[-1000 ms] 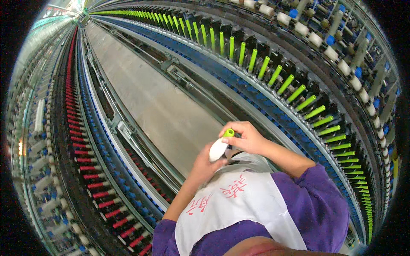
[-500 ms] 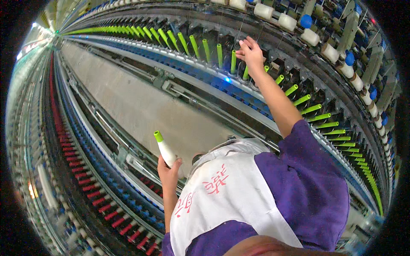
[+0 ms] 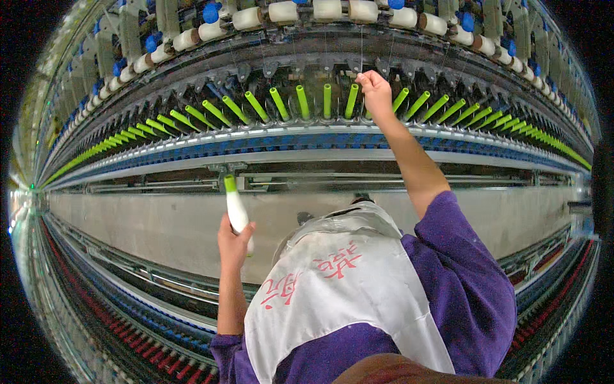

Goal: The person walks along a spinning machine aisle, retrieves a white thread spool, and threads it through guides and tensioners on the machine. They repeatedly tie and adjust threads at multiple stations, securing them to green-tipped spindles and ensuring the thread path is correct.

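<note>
My left hand (image 3: 235, 242) is wrapped round the lower part of a bobbin of white yarn (image 3: 236, 210). The bobbin tilts slightly, its bare green tube end pointing up, and it is over the floor in front of the machine. My right hand (image 3: 376, 93) reaches to the spinning frame, thumb and fingers pinched just above the row of green tubes (image 3: 327, 101). A thin strand of yarn (image 3: 362, 48) runs down from the rollers to those fingertips. Part of the tube row is hidden behind my right hand and wrist.
White rollers (image 3: 327, 9) with blue knobs (image 3: 212, 12) line the top of the frame. A blue and silver rail (image 3: 307, 139) runs below the tubes. The grey floor (image 3: 160, 208) forms an aisle, with a second machine carrying red bobbins (image 3: 153, 352) behind me.
The view has swung round so the tube row now faces me. My right hand's fingers, spread before, are now pinched at the strand. My left hand still holds the bobbin.
</note>
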Demonstrator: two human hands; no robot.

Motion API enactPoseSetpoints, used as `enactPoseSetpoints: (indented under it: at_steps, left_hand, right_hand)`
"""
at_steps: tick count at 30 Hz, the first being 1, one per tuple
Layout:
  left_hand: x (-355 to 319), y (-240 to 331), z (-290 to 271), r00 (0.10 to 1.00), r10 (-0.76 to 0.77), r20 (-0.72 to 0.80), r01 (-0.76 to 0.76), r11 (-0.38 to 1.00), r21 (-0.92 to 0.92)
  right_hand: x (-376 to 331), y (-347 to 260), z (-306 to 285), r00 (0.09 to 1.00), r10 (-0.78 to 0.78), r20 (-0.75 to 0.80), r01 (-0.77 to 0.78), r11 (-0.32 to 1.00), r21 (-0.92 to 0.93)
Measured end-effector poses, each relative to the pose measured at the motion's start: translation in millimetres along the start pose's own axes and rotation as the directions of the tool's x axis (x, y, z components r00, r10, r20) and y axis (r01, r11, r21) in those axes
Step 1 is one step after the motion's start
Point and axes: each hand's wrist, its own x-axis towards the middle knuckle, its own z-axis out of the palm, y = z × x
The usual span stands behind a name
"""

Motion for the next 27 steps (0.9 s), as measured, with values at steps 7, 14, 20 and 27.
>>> enactPoseSetpoints:
  at_steps: [7,14,20,27]
  left_hand:
    - [44.9,11.6,-11.8,0.995,0.061,0.075,-0.056,0.996,-0.071]
    - [48.4,-2.6,-8.4,0.951,0.066,0.301,0.002,0.976,-0.219]
    - [75.9,33.7,0.7,0.887,0.116,0.448,-0.112,0.993,-0.036]
    - [77.6,69.3,16.7,0.823,0.284,0.491,-0.325,0.946,-0.002]
  right_hand:
    - [-75.7,72.6,-48.8,0.939,-0.110,0.325,0.084,0.992,0.092]
    - [-311.2,220.4,-157.1,0.476,0.777,0.412,-0.026,0.481,-0.876]
    - [-244.7,123.3,-80.5,0.836,0.280,0.472,0.107,0.761,-0.640]
    - [-169.3,-25.3,8.9,0.802,0.181,0.569,-0.057,0.972,-0.228]
